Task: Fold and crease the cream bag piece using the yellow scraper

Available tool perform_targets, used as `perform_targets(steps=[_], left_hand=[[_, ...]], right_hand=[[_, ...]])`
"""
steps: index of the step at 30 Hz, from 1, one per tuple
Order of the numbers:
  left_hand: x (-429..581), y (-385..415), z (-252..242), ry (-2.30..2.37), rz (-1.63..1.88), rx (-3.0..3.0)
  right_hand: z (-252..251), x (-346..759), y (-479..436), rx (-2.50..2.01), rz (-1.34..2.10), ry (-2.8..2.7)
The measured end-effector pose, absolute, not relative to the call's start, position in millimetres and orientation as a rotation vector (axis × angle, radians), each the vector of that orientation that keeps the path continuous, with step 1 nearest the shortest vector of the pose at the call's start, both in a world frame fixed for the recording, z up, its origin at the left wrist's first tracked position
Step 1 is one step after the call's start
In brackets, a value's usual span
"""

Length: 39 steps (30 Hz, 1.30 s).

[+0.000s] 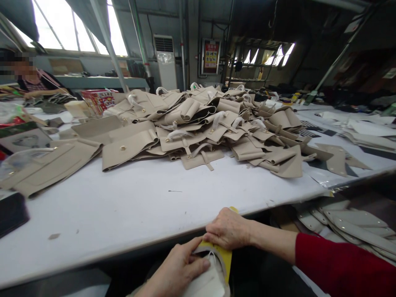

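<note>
Yellow curved panel [224, 258], long axis running away from me, held just off table edge [117, 253]: right hand [227, 229] clamped over far end, left hand [175, 268] gripping near end, closer to me.

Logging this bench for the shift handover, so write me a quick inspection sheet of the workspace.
surface: white-topped work table, with a few small scraps on it
job's things: yellow-edged curved piece, gripped at the table's near edge; heap of beige bag panels with gold snaps
clutter: dark flat slab at the left edge; printed box beyond
hands: left hand and right hand both on the piece; red sleeve on the right arm
cables: nothing seen
surroundings: co-worker at far left; floor-standing air conditioner; pale curved pieces stacked below the table
</note>
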<state>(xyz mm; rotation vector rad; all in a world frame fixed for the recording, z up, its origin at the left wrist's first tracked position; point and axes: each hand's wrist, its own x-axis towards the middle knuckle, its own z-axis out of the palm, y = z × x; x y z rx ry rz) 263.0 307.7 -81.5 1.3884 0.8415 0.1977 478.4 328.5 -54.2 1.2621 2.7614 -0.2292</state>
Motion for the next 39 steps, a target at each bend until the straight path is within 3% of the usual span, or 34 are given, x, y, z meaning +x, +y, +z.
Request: perform_targets(steps=[15, 39], left_hand=[[262, 312, -58, 0.944, 0.086, 1.77], [263, 308, -70, 0.985, 0.055, 1.911]], right_hand=[[-55, 480, 331, 1.137, -0.162, 2.84], [-63, 484, 336, 1.066, -0.133, 2.918]])
